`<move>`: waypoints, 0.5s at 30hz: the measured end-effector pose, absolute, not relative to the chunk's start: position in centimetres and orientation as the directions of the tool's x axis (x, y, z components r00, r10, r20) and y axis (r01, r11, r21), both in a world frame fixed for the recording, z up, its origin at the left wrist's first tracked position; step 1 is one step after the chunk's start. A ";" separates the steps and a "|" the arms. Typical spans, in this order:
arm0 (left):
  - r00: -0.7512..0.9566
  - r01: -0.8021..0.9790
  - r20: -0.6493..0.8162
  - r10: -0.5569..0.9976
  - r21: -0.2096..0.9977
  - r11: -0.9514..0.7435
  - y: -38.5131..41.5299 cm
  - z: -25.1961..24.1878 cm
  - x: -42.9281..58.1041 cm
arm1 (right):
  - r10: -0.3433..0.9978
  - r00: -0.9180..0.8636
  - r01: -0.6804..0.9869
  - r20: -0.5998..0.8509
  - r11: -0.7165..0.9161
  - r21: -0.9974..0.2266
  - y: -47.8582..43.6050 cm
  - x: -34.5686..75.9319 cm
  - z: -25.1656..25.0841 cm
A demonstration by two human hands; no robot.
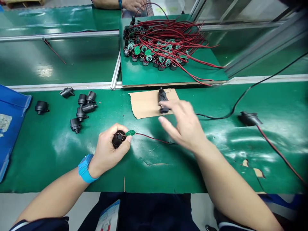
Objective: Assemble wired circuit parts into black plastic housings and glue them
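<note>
My left hand (108, 144), with a blue band at its wrist, is closed around a round black plastic housing (118, 139). A small green circuit board (130, 132) sits at the housing's edge by my thumb, and a thin red and black wire (154, 138) runs from it to the right. My right hand (184, 125) is over the bench with thumb and fingers apart. Its index fingertip is at a black tool-like object (163, 99) lying on a piece of brown cardboard (143, 104); whether they touch, I cannot tell.
Several black housings (81, 114) lie at left near a blue bin (12, 125). A raised green board (134, 77) at the back bears small motors with red wires (168, 41). A black cable (231, 112) and another black part (250, 118) are at right. Another person's hand (133, 4) shows at top.
</note>
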State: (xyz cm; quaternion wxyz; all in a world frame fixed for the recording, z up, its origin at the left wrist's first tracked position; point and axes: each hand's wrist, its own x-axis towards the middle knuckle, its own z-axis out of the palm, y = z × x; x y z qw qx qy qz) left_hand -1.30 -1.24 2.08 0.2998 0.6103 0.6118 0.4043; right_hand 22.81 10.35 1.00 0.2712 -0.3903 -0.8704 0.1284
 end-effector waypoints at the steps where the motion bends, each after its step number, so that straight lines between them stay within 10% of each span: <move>1: -0.073 0.514 0.134 0.988 0.854 -0.077 -1.3 2.1 -1.2 | 0.743 -0.574 0.492 0.345 0.649 -0.580 9.2 22.0 1.5; 4: -0.027 0.541 0.148 0.989 0.834 -0.110 -1.4 2.0 -1.0 | 0.755 -0.623 0.214 0.206 0.418 -0.883 6.4 20.0 2.4; 7: 0.070 0.529 0.153 0.986 0.832 -0.167 -1.5 1.9 -0.7 | 0.826 -0.535 0.163 0.174 0.304 -0.939 5.4 19.2 2.3; 15: 0.176 0.494 0.173 0.969 0.836 -0.239 -1.5 1.5 -0.1 | 0.690 -0.405 0.374 0.600 0.724 -0.579 5.1 19.6 1.5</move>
